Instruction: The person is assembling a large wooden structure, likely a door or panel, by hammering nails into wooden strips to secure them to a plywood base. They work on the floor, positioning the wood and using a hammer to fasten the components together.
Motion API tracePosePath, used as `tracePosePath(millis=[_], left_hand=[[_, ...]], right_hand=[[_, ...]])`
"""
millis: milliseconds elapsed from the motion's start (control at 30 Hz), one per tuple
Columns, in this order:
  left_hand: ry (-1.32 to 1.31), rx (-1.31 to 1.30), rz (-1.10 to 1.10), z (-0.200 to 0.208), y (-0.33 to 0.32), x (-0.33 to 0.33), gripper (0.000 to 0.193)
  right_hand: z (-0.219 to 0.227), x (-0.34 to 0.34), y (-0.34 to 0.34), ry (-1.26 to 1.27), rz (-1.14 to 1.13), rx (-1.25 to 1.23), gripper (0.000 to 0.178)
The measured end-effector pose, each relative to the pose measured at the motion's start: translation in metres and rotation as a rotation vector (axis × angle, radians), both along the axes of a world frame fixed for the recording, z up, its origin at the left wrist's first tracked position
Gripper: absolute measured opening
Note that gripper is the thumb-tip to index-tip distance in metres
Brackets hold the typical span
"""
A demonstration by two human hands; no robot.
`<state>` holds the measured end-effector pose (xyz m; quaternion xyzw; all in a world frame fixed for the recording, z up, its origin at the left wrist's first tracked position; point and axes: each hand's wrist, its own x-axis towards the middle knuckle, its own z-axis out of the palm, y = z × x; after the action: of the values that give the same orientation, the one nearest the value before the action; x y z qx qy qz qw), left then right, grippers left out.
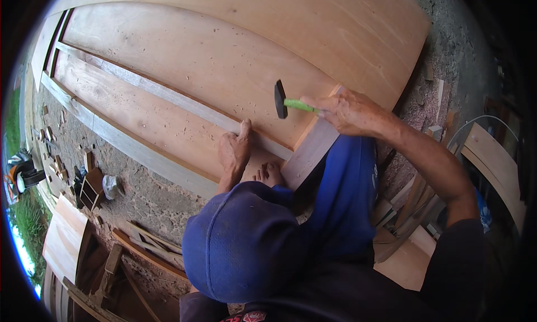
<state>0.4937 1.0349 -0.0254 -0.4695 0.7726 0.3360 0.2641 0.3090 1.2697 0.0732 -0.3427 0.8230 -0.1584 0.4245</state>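
Observation:
My right hand is wrapped round the green handle of a hammer. Its dark head is raised over the plywood panel, left of my hand. Lower and to the left, my left hand is closed against a long wooden batten, thumb and fingertips at its edge; whether anything small is also pinched there is hidden. The batten runs from the far left to a wider crosspiece near my blue-clad knee. My bare foot rests on the panel beside the crosspiece.
A second edge board borders the panel on the left. Wood offcuts and a small open wooden box lie on the rough ground at left. Loose boards lean and lie at right. Wood shavings are scattered over the panel.

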Motion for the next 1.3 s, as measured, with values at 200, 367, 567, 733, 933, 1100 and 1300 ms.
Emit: tracePosePath(millis=[200,367,567,733,933,1100,1300], left_hand=[[-0.016,-0.004,-0.058,0.004,0.005,-0.014,0.078],[-0.038,0.041,0.017,-0.004,0.001,-0.002,0.077],[-0.021,0.036,-0.02,-0.003,0.001,-0.006,0.075],[-0.051,0.041,-0.026,0.002,0.003,-0.01,0.074],[-0.056,0.057,0.016,0.002,-0.003,-0.001,0.076],[-0.032,0.03,-0.05,-0.006,0.003,-0.009,0.077],[-0.031,0.051,-0.025,-0.002,0.0,-0.007,0.079]], right_hand=[[-0.011,0.043,0.02,-0.01,0.319,0.068,0.048],[0.009,0.002,-0.001,0.054,-0.114,0.035,0.051],[-0.016,0.021,0.023,0.014,0.293,-0.077,0.049],[-0.017,0.033,0.017,0.07,-0.092,-0.055,0.044],[-0.012,0.029,0.018,-0.078,0.244,0.037,0.045],[-0.011,0.044,0.025,-0.164,0.248,0.15,0.048],[-0.001,0.024,0.003,-0.026,-0.057,-0.03,0.05]])
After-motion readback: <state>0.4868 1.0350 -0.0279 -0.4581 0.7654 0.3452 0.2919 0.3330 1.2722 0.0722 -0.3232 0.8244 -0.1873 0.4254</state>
